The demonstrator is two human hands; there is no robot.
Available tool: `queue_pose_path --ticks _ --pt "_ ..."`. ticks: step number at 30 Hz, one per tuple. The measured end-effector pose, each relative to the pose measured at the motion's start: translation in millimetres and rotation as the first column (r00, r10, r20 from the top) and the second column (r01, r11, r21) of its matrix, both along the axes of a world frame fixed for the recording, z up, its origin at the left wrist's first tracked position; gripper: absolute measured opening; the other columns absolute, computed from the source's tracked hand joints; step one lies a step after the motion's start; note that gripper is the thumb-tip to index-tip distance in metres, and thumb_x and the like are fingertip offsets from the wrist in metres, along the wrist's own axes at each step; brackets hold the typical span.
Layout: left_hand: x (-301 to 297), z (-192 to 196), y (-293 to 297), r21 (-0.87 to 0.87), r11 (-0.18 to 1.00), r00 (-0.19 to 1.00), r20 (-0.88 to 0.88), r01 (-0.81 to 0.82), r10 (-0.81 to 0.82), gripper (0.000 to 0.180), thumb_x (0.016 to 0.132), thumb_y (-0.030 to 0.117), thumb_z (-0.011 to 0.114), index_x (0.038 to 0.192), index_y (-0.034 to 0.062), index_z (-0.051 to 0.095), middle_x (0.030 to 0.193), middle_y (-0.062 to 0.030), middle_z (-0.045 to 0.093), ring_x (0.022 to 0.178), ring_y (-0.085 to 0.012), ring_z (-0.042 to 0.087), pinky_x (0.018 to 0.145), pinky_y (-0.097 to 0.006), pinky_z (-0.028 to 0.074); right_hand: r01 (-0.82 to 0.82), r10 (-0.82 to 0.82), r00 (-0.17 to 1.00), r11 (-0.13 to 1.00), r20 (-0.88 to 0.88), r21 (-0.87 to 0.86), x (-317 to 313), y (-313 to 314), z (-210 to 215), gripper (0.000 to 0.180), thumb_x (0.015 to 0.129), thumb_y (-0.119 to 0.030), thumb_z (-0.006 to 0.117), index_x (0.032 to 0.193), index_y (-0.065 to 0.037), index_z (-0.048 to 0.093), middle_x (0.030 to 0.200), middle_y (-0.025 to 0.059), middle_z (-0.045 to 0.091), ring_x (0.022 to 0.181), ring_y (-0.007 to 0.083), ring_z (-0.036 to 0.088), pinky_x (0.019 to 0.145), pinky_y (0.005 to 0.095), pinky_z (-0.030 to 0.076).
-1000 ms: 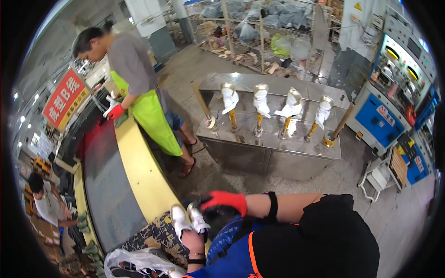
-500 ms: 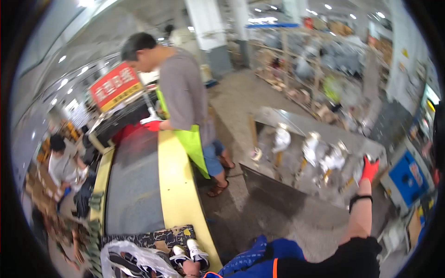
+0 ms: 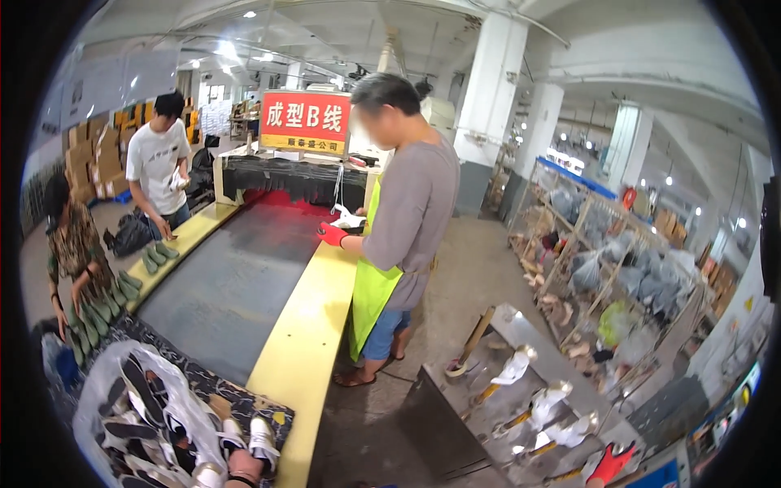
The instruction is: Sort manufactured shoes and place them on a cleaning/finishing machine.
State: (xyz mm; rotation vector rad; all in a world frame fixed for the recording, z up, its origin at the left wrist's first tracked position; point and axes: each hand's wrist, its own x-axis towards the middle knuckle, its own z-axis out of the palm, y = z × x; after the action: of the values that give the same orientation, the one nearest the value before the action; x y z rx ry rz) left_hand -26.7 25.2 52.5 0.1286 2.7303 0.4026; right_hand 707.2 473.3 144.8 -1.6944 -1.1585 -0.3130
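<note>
Right hand [image 3: 610, 465] in a red glove, low right, reaches out to the metal stand [image 3: 529, 358] w/ its row of upturned lasts. Fingers look spread & pointing up beside the nearest white shoe [image 3: 579, 429] on a last; can't tell if they touch it, no firm hold visible. More white shoes [image 3: 516, 368] sit on lasts further along, away from the fingertips.

Left hand [image 3: 242, 466] at bottom edge, mostly cut off; closed round a pair of silver-white shoes [image 3: 262, 437], toes pointing up past the fingers. Just left of it, clear bag [image 3: 134, 407] of dark soles on a patterned cloth.

Beyond: yellow-edged conveyor [image 3: 309, 333]. Co-worker in grey top & green apron [image 3: 376, 289] stands at it, red glove [image 3: 332, 234]. Two more people at far left side w/ green soles [image 3: 106, 305]. Red sign [image 3: 305, 122] at belt's far end. Wire racks [image 3: 602, 268] right.
</note>
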Motion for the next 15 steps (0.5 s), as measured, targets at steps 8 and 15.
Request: queue_pose_path --ticks 8,15 --pt "-3.6 -20.3 1.2 -0.011 0.998 0.998 0.018 -0.056 0.056 0.03 0.073 0.019 0.068 0.093 -0.0039 0.069 0.101 -0.0259 0.067 0.099 -0.0371 0.065 0.087 -0.041 0.053 0.585 -0.412 0.437 0.805 0.8 0.096 6.4 -25.9 61.8 0.055 0.087 -0.052 0.061 0.122 -0.01 0.06 0.115 0.0195 0.063 0.096 0.04 0.061 0.083 0.0463 0.05" --pt "-1.5 -16.8 -10.7 -0.013 0.999 0.999 0.027 -0.034 0.034 0.031 0.075 0.019 0.065 0.095 -0.0039 0.068 0.102 -0.0254 0.067 0.099 -0.0371 0.065 0.087 -0.041 0.052 0.246 -0.358 0.896 0.893 0.264 0.377 -4.6 -54.7 178.6 0.06 0.081 -0.051 0.071 0.122 -0.009 0.059 0.112 0.0185 0.063 0.095 0.0367 0.063 0.081 0.0459 0.051"
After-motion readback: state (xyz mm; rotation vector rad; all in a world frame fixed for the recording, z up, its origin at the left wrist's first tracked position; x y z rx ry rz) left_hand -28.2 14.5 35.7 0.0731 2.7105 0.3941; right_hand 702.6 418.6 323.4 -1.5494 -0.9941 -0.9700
